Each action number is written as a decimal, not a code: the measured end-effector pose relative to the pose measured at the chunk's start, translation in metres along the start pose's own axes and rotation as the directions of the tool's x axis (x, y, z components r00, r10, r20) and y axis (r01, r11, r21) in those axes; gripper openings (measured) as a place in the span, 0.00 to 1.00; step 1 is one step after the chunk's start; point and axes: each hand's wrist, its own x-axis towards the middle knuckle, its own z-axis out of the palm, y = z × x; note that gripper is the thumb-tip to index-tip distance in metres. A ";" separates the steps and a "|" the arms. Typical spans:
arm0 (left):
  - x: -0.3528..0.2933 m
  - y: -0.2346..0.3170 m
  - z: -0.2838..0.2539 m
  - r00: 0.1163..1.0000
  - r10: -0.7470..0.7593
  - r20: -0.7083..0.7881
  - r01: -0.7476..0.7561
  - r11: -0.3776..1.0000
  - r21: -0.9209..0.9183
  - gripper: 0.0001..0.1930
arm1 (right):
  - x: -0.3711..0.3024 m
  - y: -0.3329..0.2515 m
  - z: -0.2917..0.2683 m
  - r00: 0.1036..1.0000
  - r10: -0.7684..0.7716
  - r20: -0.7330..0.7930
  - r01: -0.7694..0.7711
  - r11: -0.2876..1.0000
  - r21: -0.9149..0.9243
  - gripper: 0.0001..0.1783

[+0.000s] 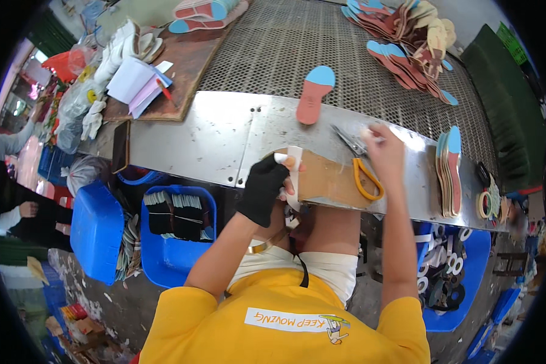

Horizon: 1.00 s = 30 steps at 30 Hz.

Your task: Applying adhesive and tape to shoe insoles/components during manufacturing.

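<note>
My left hand (262,189), in a black glove, grips a white strip (295,173) upright at the near edge of a brown board (327,177). My right hand (386,155) is bare and pinches a small white piece (366,134) just beyond the board. Scissors with orange handles (366,179) lie on the board beside my right hand, blades pointing away toward the mesh. A red insole with a blue heel (313,95) lies alone on the edge of the metal mesh table (273,54).
A stack of insoles (449,173) stands on the steel ledge (206,136) at right, with tape rolls (485,203) past it. More insoles are heaped far right (406,42). Blue bins (170,255) sit below; papers and gloves (133,79) lie far left. Another person (6,200) sits left.
</note>
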 end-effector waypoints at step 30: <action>0.059 0.036 -0.074 0.539 0.833 0.128 -0.245 0.010 0.969 0.28 | -0.077 -0.020 -0.008 0.932 -0.093 0.351 -0.312 0.293 0.904 0.09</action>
